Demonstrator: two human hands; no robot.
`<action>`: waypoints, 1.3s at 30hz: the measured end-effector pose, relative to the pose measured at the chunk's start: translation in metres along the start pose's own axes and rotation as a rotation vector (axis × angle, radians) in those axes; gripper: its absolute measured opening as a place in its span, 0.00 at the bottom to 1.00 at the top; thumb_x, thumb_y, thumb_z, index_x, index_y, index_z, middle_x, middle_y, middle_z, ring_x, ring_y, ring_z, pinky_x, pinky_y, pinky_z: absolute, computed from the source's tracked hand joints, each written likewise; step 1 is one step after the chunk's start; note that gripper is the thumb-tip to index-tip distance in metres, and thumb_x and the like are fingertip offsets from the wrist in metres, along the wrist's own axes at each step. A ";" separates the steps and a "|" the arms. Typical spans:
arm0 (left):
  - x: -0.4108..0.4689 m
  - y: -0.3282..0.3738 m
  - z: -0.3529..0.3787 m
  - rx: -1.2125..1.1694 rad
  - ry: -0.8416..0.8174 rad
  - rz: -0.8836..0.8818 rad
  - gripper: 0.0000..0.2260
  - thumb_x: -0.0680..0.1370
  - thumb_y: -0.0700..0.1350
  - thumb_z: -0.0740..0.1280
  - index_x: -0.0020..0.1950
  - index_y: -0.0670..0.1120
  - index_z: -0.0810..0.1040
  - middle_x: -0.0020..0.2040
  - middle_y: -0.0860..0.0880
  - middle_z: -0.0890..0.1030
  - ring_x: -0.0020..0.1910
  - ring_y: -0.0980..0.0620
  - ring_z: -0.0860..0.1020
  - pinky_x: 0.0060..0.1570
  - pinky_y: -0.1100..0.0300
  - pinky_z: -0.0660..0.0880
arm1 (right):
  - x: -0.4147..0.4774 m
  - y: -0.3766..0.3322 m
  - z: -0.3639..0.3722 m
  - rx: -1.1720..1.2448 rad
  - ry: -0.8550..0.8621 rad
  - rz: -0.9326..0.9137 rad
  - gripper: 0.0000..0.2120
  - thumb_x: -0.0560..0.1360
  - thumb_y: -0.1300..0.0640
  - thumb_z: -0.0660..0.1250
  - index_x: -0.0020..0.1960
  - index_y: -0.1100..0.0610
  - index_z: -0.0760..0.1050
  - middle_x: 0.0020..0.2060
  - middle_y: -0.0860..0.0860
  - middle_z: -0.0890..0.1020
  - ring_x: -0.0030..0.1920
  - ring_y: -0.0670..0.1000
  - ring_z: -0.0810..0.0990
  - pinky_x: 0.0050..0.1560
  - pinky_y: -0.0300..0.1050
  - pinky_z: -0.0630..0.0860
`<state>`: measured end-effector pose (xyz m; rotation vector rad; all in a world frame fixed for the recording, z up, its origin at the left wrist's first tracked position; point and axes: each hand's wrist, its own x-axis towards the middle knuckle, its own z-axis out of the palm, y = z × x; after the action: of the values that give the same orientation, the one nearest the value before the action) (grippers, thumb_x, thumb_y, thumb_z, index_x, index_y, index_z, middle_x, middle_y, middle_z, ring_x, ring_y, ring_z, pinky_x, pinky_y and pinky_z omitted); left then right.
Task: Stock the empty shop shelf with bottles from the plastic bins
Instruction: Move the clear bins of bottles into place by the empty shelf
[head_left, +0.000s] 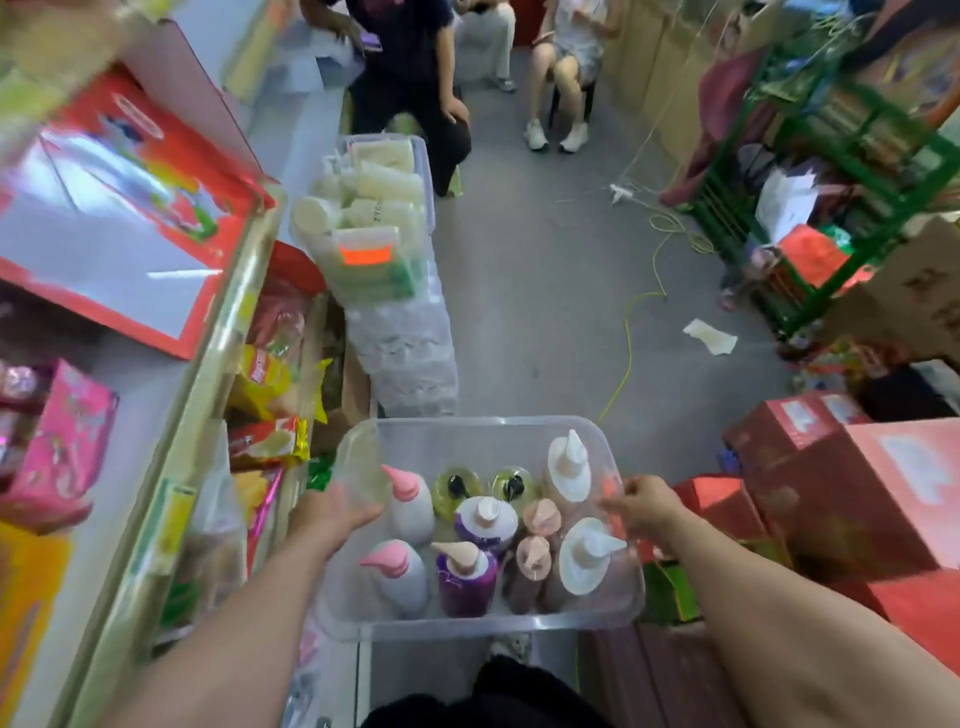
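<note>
Both bare forearms reach forward and slightly inward from the bottom of the view, elbows out, to either side of a clear bin (483, 423) held in front of the body.

The left hand (337, 512) is at the bin's left wall. Its palm lies against the outside and its fingers wrap over the wall, so the grip is closed on the plastic. The right hand (641, 506) is at the bin's right rim, wrist bent a little. Its fingertips and thumb are gathered in a narrow grip that pinches the rim.

Inside the bin stand upright pump bottles:
- two white bottles with pink pumps (410, 501) along the left side
- two purple bottles (465, 571) in the middle
- two yellow-green bottles with black pumps (457, 488) at the far side
- two brown bottles with peach pumps (532, 564) right of the purple ones
- two bottles with white pumps (569, 467) along the right wall, beside the right hand

Beyond the bin, further along the floor, a second bin (384, 208) holds pale bottles lying on their sides. To the bin's left runs a shelf (208, 389) carrying a red box (119, 208).
</note>
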<state>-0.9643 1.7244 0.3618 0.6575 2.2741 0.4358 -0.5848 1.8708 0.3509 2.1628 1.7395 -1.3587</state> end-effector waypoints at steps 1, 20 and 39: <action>0.014 0.016 -0.002 0.030 -0.001 0.020 0.27 0.68 0.55 0.79 0.59 0.41 0.80 0.50 0.41 0.82 0.49 0.42 0.81 0.40 0.57 0.72 | 0.016 -0.011 -0.009 0.000 -0.002 0.011 0.13 0.72 0.50 0.75 0.40 0.61 0.81 0.37 0.58 0.83 0.41 0.57 0.81 0.49 0.53 0.80; 0.302 0.382 0.031 0.102 -0.219 0.174 0.24 0.67 0.55 0.80 0.54 0.45 0.76 0.50 0.47 0.80 0.47 0.47 0.76 0.47 0.56 0.72 | 0.291 -0.163 -0.222 0.056 0.202 0.162 0.17 0.69 0.50 0.78 0.32 0.57 0.74 0.20 0.49 0.78 0.21 0.46 0.77 0.19 0.34 0.66; 0.540 0.645 0.085 -0.059 -0.043 -0.100 0.26 0.65 0.60 0.79 0.45 0.40 0.77 0.43 0.42 0.83 0.35 0.46 0.78 0.35 0.57 0.70 | 0.659 -0.378 -0.438 -0.132 0.068 -0.012 0.17 0.69 0.48 0.77 0.34 0.57 0.74 0.29 0.49 0.78 0.31 0.49 0.77 0.30 0.40 0.71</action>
<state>-1.0220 2.5667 0.3182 0.5165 2.2337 0.4345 -0.6468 2.7454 0.3684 2.1554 1.8122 -1.1497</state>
